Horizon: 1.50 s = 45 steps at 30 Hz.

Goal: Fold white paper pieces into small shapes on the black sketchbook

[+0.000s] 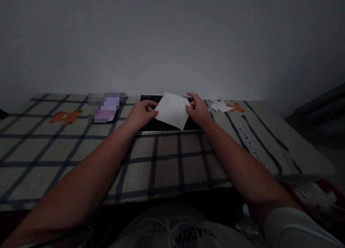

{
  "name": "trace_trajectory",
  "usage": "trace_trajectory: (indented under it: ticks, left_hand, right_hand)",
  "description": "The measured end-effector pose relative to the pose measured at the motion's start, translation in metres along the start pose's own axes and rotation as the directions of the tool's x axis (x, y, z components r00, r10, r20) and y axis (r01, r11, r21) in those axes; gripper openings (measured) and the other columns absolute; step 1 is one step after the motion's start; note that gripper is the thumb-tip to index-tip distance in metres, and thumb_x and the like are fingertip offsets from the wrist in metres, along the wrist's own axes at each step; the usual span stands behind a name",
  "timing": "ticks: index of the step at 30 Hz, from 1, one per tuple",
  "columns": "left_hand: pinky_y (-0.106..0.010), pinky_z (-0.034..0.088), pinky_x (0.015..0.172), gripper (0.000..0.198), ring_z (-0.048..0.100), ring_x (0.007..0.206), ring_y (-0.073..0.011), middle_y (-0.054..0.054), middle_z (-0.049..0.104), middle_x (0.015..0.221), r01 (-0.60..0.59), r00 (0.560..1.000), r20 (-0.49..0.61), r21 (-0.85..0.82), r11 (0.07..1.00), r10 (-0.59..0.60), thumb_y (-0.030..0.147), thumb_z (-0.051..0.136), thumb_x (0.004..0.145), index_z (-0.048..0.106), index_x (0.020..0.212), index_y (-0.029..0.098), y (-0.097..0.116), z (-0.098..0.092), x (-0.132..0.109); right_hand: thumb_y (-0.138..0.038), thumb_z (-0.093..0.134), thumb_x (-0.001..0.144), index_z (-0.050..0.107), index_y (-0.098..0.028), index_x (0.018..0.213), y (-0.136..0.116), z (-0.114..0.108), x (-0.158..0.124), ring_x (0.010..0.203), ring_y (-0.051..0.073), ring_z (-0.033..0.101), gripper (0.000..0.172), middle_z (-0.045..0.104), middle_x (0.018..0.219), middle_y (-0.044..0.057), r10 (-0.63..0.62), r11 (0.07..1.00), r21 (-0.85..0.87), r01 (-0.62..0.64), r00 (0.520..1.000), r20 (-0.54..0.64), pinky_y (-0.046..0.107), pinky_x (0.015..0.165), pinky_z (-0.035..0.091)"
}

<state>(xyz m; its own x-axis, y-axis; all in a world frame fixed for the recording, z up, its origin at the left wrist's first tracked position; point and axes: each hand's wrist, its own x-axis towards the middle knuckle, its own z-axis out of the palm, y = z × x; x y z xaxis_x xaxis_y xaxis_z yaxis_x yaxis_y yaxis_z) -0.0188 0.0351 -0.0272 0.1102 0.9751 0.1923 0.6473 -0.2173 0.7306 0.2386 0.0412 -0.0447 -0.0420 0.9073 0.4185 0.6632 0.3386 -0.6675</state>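
A folded sheet of white paper (173, 111), roughly kite-shaped with a crease across its face, is held up between my two hands. My left hand (141, 115) pinches its left corner between thumb and fingers. At the right corner, my right hand (198, 111) grips the paper with the thumb in front and the index finger stretched out above. Behind and beneath the paper lies a black flat board (148, 125) with a pale dotted edge; the hands and paper cover much of it.
A checked cloth (167, 169) with orange bear prints covers the table, which stands against a grey wall (172, 43). Left lies a partly blurred purple-and-pink flat object (107, 108). Right of my hand are folded white paper pieces (221, 106). A clear plastic item (249, 226) is below the edge.
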Motion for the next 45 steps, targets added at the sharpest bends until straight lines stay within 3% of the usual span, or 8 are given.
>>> trace_trajectory:
  ticks: [5,9,12,15,22,30,37,45]
  left_hand:
    - [-0.033,0.050,0.075,0.039,0.064,0.075,-0.0198,-0.002,0.070,0.084,0.027,0.995,0.095,0.139,0.990,-0.040,0.021,0.069,0.076,0.071,0.115,0.018,-0.006,0.003,0.000]
    - [-0.043,0.048,0.101,0.048,0.061,0.111,-0.0285,-0.009,0.067,0.118,-0.203,0.978,0.113,0.342,0.918,0.174,0.025,0.071,0.074,0.069,0.122,0.019,-0.011,0.007,0.002]
    - [-0.049,0.038,0.116,0.049,0.050,0.133,-0.0293,-0.008,0.060,0.141,-0.439,0.898,0.220,0.392,0.809,0.381,0.020,0.063,0.079,0.068,0.127,0.023,-0.012,0.008,0.002]
    - [-0.049,0.033,0.121,0.053,0.046,0.143,-0.0252,-0.005,0.056,0.151,-0.552,0.825,0.395,0.406,0.728,0.405,0.014,0.052,0.084,0.065,0.134,0.024,-0.011,0.010,0.000]
    - [-0.058,0.024,0.123,0.057,0.038,0.150,-0.0262,-0.010,0.039,0.164,-0.461,0.856,0.473,0.513,0.724,0.210,0.028,0.042,0.097,0.045,0.154,0.022,-0.005,0.012,-0.008]
    - [-0.047,0.042,0.110,0.057,0.057,0.128,-0.0317,-0.012,0.063,0.140,-0.519,0.846,0.433,0.534,0.667,0.311,0.050,0.054,0.094,0.063,0.139,0.018,0.001,0.006,-0.007]
    - [-0.058,0.017,0.124,0.079,0.028,0.155,-0.0310,-0.013,0.028,0.168,-0.435,0.871,0.460,0.561,0.705,0.172,0.063,0.048,0.095,0.036,0.159,0.020,-0.009,0.011,-0.007]
    - [-0.061,0.012,0.125,0.089,0.026,0.155,-0.0327,-0.014,0.026,0.168,-0.369,0.903,0.414,0.623,0.690,0.110,0.072,0.046,0.092,0.030,0.161,0.017,-0.010,0.010,-0.005]
  right_hand:
    - [-0.014,0.061,0.082,0.049,-0.012,0.147,0.015,0.007,0.003,0.088,0.025,0.066,0.067,0.073,0.098,0.010,0.033,0.987,-0.158,-0.016,0.994,0.105,0.041,0.088,0.052]
    - [-0.014,0.067,0.079,0.053,-0.012,0.146,0.018,0.011,0.002,0.119,0.031,0.058,0.068,0.062,0.134,0.017,-0.077,0.944,-0.313,0.101,0.993,0.088,0.046,0.106,0.045]
    - [-0.017,0.070,0.080,0.060,-0.015,0.142,0.014,0.007,0.001,0.123,0.034,0.053,0.062,0.059,0.136,0.018,-0.123,0.889,-0.436,0.137,0.991,0.059,0.049,0.105,0.045]
    - [-0.016,0.062,0.087,0.073,-0.020,0.125,0.009,0.002,0.000,0.123,0.033,0.053,0.040,0.062,0.134,0.014,-0.173,0.829,-0.502,0.246,0.967,0.188,0.049,0.102,0.046]
    - [-0.031,0.048,0.101,0.068,-0.016,0.132,0.000,0.005,-0.003,0.127,0.030,0.059,0.040,0.063,0.141,0.014,-0.148,0.795,-0.476,0.376,0.881,0.449,0.045,0.104,0.048]
    - [-0.054,0.052,0.099,0.052,-0.018,0.151,0.002,0.011,-0.008,0.150,0.034,0.038,0.063,0.042,0.161,0.016,-0.139,0.834,-0.387,0.392,0.829,0.541,0.054,0.119,0.034]
    - [-0.061,0.048,0.098,0.039,-0.021,0.159,-0.001,0.008,-0.008,0.156,0.033,0.023,0.073,0.028,0.168,0.013,-0.062,0.847,-0.387,0.365,0.790,0.610,0.058,0.125,0.018]
    - [-0.077,0.065,0.078,0.038,-0.025,0.159,-0.009,0.003,-0.011,0.157,0.038,0.017,0.100,0.022,0.169,0.013,-0.094,0.855,-0.307,0.418,0.708,0.700,0.063,0.124,0.009]
